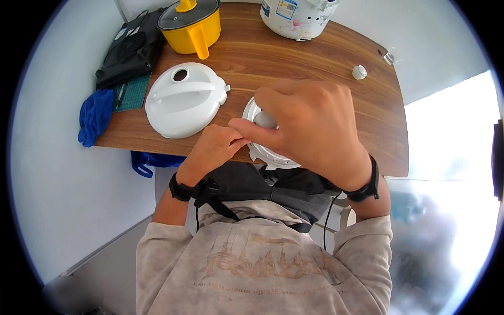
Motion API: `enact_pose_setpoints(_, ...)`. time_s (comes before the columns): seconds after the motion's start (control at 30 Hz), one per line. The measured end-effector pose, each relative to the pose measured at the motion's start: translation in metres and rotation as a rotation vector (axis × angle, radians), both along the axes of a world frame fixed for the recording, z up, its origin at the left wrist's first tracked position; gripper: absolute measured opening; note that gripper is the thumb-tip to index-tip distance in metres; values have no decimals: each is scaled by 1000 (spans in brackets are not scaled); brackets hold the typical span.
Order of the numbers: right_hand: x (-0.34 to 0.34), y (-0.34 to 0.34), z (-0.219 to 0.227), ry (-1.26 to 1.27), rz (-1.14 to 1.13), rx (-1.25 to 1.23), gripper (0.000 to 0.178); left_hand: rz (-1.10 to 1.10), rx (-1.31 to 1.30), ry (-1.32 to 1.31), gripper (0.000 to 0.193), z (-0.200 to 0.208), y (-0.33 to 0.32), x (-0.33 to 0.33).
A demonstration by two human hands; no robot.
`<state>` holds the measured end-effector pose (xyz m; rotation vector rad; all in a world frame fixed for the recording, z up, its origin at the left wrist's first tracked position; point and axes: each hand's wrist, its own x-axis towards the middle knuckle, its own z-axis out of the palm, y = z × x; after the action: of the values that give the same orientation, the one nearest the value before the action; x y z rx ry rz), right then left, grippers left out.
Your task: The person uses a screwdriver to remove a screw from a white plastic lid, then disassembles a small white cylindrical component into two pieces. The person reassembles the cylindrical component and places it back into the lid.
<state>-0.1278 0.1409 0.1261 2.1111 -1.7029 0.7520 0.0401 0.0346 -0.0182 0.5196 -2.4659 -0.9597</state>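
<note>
A white round inner-lid part (274, 159) with a notched rim lies at the table's near edge, mostly covered by my right hand. A grey rounded piece (265, 120) shows near its middle, between my right thumb and forefinger. My right hand (310, 118) is over the part with its fingers curled; what they grip is hidden beneath the hand. My left hand (214, 147) is closed in a pinch at the part's left rim, close to my right thumb. Left of both hands rests a white oval lid cover (184, 113) with a raised handle and a round hole.
A yellow pot (194, 35) with a glass lid stands far left, a white rice cooker body (296, 20) far back. A small white round cap (359, 72) sits at right. Leftward are a black device (131, 52), a green cutting mat (135, 94) and a blue cloth (95, 118).
</note>
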Motion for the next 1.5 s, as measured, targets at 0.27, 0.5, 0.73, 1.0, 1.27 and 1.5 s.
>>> enact_pose_setpoints(0.27, -2, 1, -15, -66, 80, 25, 27, -55, -4, -33, 14, 7, 1, -3)
enact_pose_setpoints(0.5, 3, 12, -1, -249, 155, 138, 29, -36, -61, -81, 15, -3, -3, 0)
enact_pose_setpoints(0.73, -8, 11, 4, -256, 191, 165, 28, -61, 78, -136, 21, 23, 0, -3)
enact_pose_setpoints(1.0, -13, 10, 4, -238, 156, 132, 27, -54, 95, -92, 24, 16, 0, -3)
enact_pose_setpoints(1.27, -16, 6, 3, -330, 176, 138, 27, -60, 90, -160, 24, 19, -1, -4)
enact_pose_setpoints(1.5, -17, 5, 3, -250, 78, 104, 27, -62, 103, -121, 23, 17, -1, -5)
